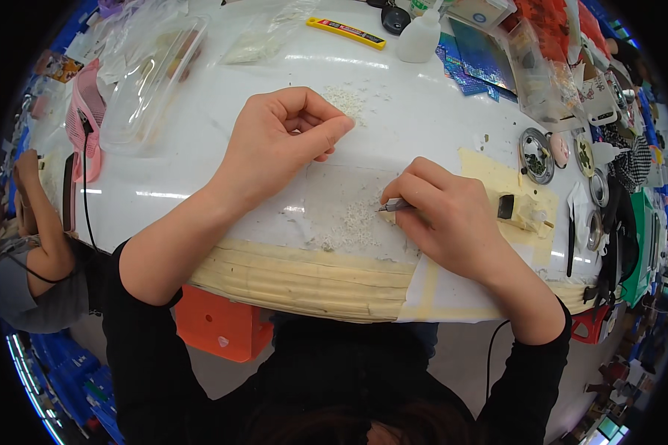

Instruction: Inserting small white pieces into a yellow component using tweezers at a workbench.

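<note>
My left hand (pixel 289 133) is raised over the white table (pixel 223 170), thumb and forefinger pinched together; whatever they hold, if anything, is too small to make out. Just past its fingertips lies a loose heap of tiny white bits (pixel 343 102). My right hand (pixel 449 215) is closed around a slim grey metal tool (pixel 395 206), its tip pointing left; most of it is hidden in the fingers. Below that tip, more small white bits (pixel 352 226) are scattered over a clear sheet near the table's front edge.
Yellowish tape (pixel 312 278) covers the front edge. A yellow cutter (pixel 346 33) and white squeeze bottle (pixel 420 37) stand far off. At right are a taped block (pixel 531 215) and round metal tins (pixel 536 156). A clear plastic box (pixel 152 81) lies left; another person (pixel 37 259) sits beyond.
</note>
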Tool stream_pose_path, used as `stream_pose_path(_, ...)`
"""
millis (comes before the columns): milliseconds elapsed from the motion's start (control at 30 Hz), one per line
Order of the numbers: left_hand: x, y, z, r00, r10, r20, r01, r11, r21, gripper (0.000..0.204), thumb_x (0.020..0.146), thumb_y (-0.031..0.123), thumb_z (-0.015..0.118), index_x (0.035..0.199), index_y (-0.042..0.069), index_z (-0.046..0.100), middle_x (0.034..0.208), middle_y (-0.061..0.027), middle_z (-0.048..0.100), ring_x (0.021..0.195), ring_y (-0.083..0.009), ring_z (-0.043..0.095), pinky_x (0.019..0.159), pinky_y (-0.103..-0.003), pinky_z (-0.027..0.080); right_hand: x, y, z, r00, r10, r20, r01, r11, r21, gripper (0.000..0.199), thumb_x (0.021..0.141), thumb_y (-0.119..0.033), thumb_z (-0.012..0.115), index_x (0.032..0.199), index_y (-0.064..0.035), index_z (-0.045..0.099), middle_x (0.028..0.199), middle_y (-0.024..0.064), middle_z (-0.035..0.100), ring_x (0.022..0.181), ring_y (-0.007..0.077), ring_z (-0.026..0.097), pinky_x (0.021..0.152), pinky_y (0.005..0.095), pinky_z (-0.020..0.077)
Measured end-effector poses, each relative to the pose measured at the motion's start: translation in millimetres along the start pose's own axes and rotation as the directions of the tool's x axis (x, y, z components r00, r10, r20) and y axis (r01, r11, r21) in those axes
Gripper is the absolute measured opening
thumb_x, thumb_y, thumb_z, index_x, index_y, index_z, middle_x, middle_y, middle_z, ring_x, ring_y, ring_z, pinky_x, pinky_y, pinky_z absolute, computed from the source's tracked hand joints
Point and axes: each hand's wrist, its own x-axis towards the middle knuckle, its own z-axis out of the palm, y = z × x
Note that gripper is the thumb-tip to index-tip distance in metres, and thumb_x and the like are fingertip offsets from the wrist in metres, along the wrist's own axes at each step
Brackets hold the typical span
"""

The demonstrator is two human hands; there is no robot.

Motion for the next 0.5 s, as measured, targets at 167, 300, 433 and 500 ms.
stream_pose_path(167,-4.1,4.8,1.0,0.999,-0.048,0.023,0.049,0.998,-0.050,0.018,0.090,0.017,0.069,0.098,0.002,0.069,0.079,-0.0005,0.064,0.069,-0.0050,0.057,0.062,-0.020,0.048,3.1,-7.0,1.9,0.999,0.037,0.036,-0.036,0.999,-0.020,0.018,0.077,-0.006,0.067,0.093,-0.0091,0.060,0.086,0.0046,0.055,0.068,0.0240,0.062,0.056,0.0360,0.0467)
stream_pose_path(300,-4.4,2.8,6.5,0.998,-0.004,0.067,0.011,0.995,-0.102,0.019,0.090,0.014,0.069,0.104,0.001,0.069,0.081,-0.0015,0.065,0.070,-0.0050,0.058,0.064,-0.020,0.049,2.2,-9.2,2.0,0.997,0.072,0.039,-0.070,0.996,-0.056,0.022,0.073,0.000,0.066,0.093,-0.0078,0.061,0.086,0.0044,0.056,0.068,0.0219,0.062,0.055,0.0341,0.0468)
stream_pose_path(433,-6.2,1.3,6.0,0.983,0.006,0.181,0.012,0.995,-0.098,0.021,0.091,0.012,0.068,0.108,0.000,0.069,0.088,-0.0044,0.068,0.074,-0.0061,0.060,0.067,-0.021,0.051,1.7,-4.7,0.6,0.997,0.017,-0.076,-0.013,0.999,0.045,0.019,0.076,0.002,0.065,0.092,-0.0059,0.060,0.085,0.0045,0.055,0.064,0.0181,0.059,0.054,0.0303,0.0440)
stream_pose_path(500,-9.2,5.7,8.3,0.951,-0.090,0.296,0.163,0.959,-0.231,0.022,0.091,0.011,0.067,0.110,0.000,0.069,0.092,-0.0064,0.070,0.076,-0.0076,0.062,0.068,-0.021,0.052,3.9,-3.0,-7.3,0.989,0.053,-0.136,-0.016,0.966,0.257,0.021,0.076,0.005,0.064,0.095,-0.0041,0.060,0.088,0.0061,0.055,0.066,0.0197,0.059,0.055,0.0305,0.0461)
